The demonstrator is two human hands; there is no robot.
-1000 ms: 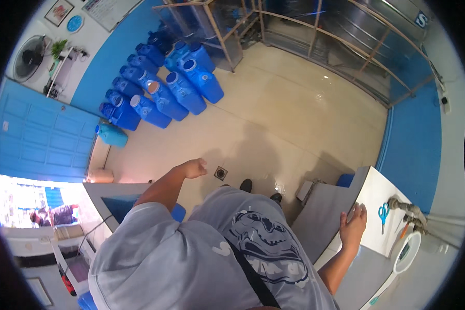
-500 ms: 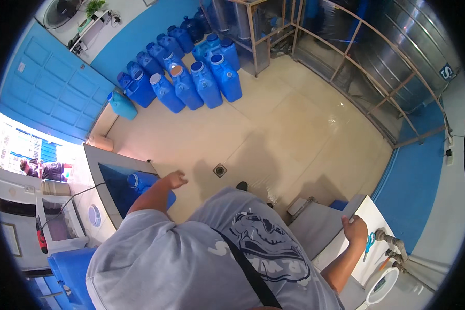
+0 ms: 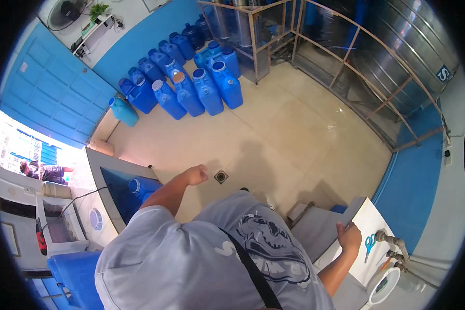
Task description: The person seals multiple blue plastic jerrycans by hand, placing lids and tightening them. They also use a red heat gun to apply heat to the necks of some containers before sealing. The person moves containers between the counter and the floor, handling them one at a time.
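Note:
My left hand (image 3: 196, 174) hangs out in front of me over the tiled floor, fingers curled with nothing in them. It is just left of a small square floor drain (image 3: 221, 176) and right of a blue-lined trough (image 3: 116, 188) holding a blue jug (image 3: 142, 186). My right hand (image 3: 349, 237) grips the near edge of a white counter (image 3: 372, 219) at the lower right. Blue-handled scissors (image 3: 369, 244) lie on that counter beside my hand. My grey shirt with a dark strap fills the lower middle of the view.
Several blue water jugs (image 3: 191, 88) stand in rows on the floor at the back, with a teal one (image 3: 123, 110) apart at the left. A metal-framed rack (image 3: 274, 36) and steel tanks line the back and right. Metal taps (image 3: 390, 240) stick out beside the counter. People stand outside the doorway at the left.
The view has swung left and down, bringing the jugs toward the middle. My left arm has stretched further forward over the floor. My right hand stays on the counter edge.

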